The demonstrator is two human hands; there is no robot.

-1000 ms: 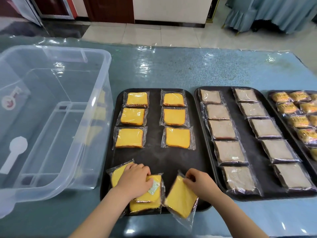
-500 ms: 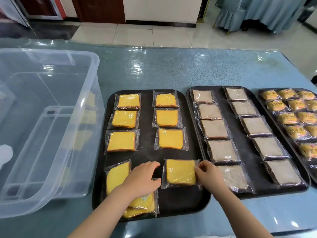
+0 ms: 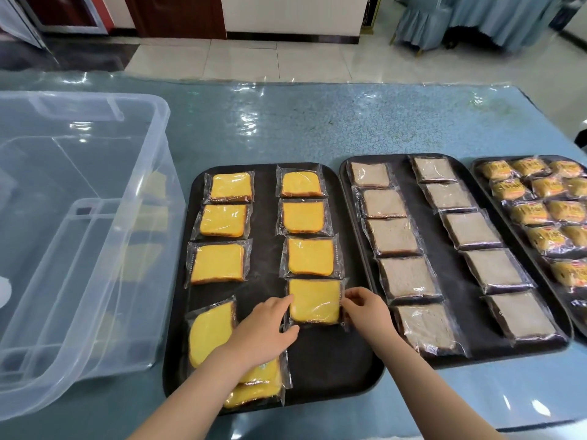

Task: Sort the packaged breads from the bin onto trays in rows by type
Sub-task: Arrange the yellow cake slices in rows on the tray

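Observation:
A yellow packaged bread (image 3: pixel 314 300) lies flat on the left black tray (image 3: pixel 327 366), just below the right-hand column of three yellow breads (image 3: pixel 303 215). My right hand (image 3: pixel 365 308) pinches its wrapper at the right edge. My left hand (image 3: pixel 265 331) touches its left edge with straight fingers. Under my left wrist lies a loose pile of yellow breads (image 3: pixel 257 384), with one more (image 3: pixel 209 331) to the left. A left-hand column of three yellow breads (image 3: pixel 224 220) fills the tray's other side.
A clear plastic bin (image 3: pixel 79 236) stands at the left on the blue table. The middle tray (image 3: pixel 451 274) holds two columns of brown breads. A third tray (image 3: pixel 478 173) at the right edge carries small golden packaged breads (image 3: pixel 540 214).
The yellow bread in my right hand has gone from tilted at the tray's front edge to lying flat under the right column. My left hand has left the pile and reached its left edge.

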